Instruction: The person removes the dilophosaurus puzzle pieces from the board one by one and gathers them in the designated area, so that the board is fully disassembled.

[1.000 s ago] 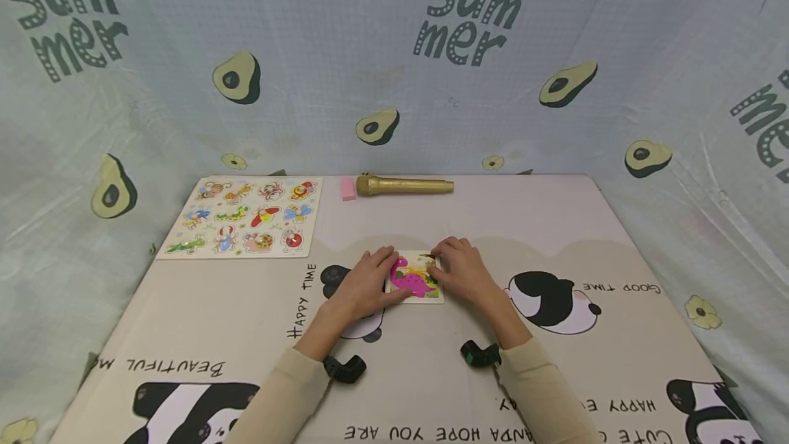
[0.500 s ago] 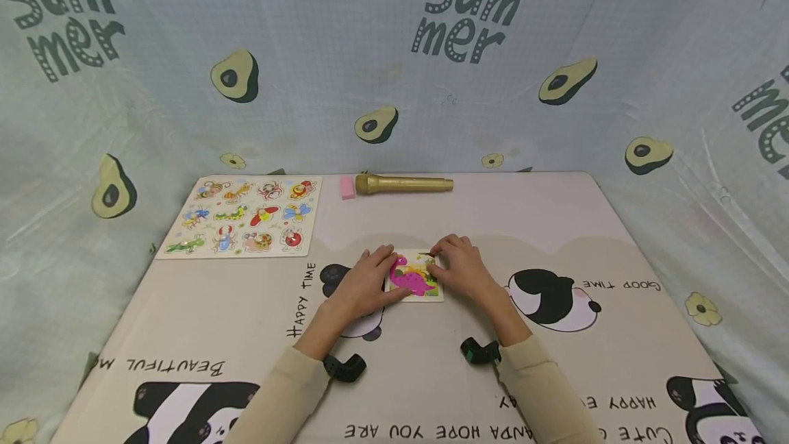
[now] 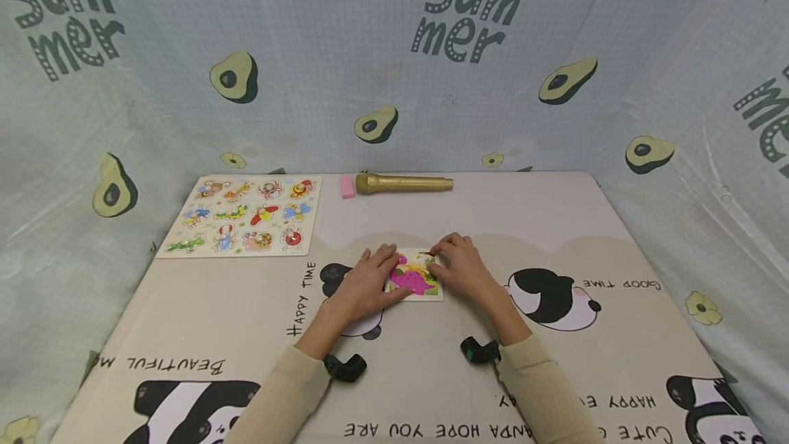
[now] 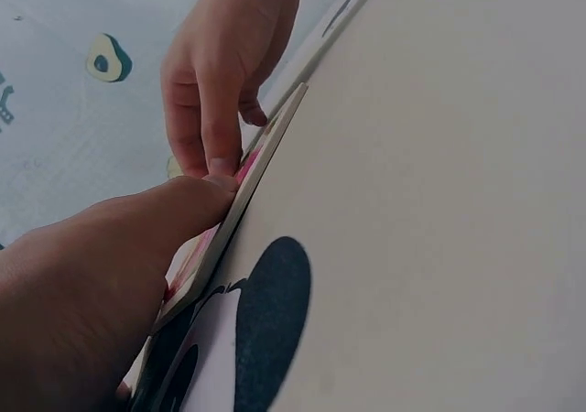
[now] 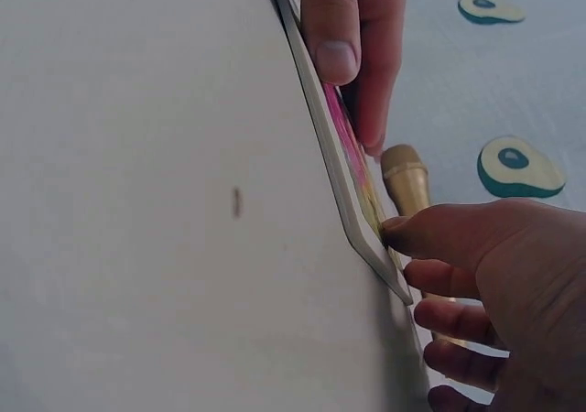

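Note:
A small dinosaur puzzle board [image 3: 414, 284], with a pink dinosaur on a pale frame, lies between both hands in the head view. My left hand [image 3: 364, 285] rests on its left side. Its fingers are stretched along that edge, and the thumb presses the near part of the picture. My right hand [image 3: 462, 267] is at the far right corner, fingers bent, gripping the puzzle there between thumb and fingers. The right wrist view shows the right thumb [image 5: 439, 232] touching the picture of the puzzle board [image 5: 334, 156]. Both hands cover parts of the picture.
A larger insect puzzle board [image 3: 240, 216] lies at the far left of the table. By the back edge are a pink block [image 3: 348, 188] and a gold microphone [image 3: 405, 184]. A printed curtain [image 3: 308, 88] hangs behind the table.

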